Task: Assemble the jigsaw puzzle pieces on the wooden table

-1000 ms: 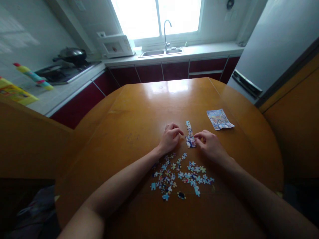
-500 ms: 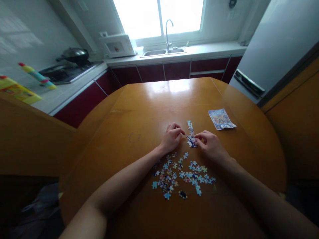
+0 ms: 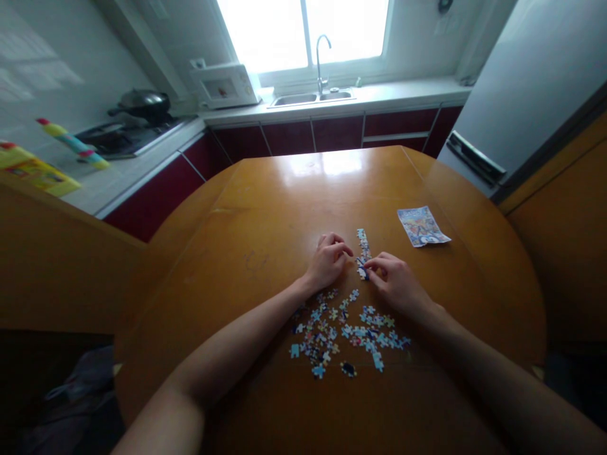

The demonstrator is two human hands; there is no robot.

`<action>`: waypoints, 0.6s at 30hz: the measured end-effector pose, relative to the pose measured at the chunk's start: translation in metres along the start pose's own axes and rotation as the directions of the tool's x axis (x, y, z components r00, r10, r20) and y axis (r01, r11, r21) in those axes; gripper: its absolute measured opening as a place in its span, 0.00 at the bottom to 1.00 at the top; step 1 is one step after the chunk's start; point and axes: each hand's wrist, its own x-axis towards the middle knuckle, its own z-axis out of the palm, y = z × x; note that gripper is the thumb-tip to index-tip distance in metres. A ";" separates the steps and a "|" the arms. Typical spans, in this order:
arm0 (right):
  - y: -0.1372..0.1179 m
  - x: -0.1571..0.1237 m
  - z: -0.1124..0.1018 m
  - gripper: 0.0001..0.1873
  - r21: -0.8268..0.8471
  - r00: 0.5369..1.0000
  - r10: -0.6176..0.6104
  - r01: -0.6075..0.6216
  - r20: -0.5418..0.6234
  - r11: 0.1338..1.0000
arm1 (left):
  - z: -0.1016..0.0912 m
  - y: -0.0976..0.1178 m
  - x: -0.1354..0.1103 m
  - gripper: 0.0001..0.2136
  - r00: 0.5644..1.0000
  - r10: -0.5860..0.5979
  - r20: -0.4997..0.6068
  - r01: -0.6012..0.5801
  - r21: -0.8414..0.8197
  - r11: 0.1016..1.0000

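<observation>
A narrow strip of joined jigsaw puzzle pieces [image 3: 362, 240] lies on the wooden table, wider at its near end. My right hand [image 3: 396, 278] is over that near end, thumb and index finger drawn together at a puzzle piece there; the fingers cover part of it. Just left of the strip, my left hand [image 3: 327, 260] rests on the table with loosely bent fingers, holding nothing. Loose puzzle pieces [image 3: 322, 335] are scattered nearer me, between my forearms. A picture sheet [image 3: 423, 226] lies to the right beyond my right hand.
The wooden table [image 3: 284, 208] has a rounded edge on both sides. Beyond it are a counter with a sink [image 3: 296, 100], a microwave [image 3: 225, 86] and a stove with a pan [image 3: 142, 104]. Bottles stand at left, a fridge [image 3: 526, 82] at right.
My right hand has shifted slightly left, its fingertips now further over the near end of the joined pieces and hiding more of it. My left hand stays in place.
</observation>
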 end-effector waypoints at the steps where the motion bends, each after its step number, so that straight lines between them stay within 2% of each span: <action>1: -0.001 0.000 0.001 0.08 0.004 1.000 -0.005 0.005 0.006 1.000 | 0.000 0.000 0.000 0.12 1.000 0.000 -0.001 0.000 0.000 1.000; 18: 0.001 0.001 0.001 0.08 -0.002 1.000 -0.016 0.016 0.006 1.000 | 0.001 -0.001 -0.001 0.12 1.000 0.002 0.004 -0.002 0.007 1.000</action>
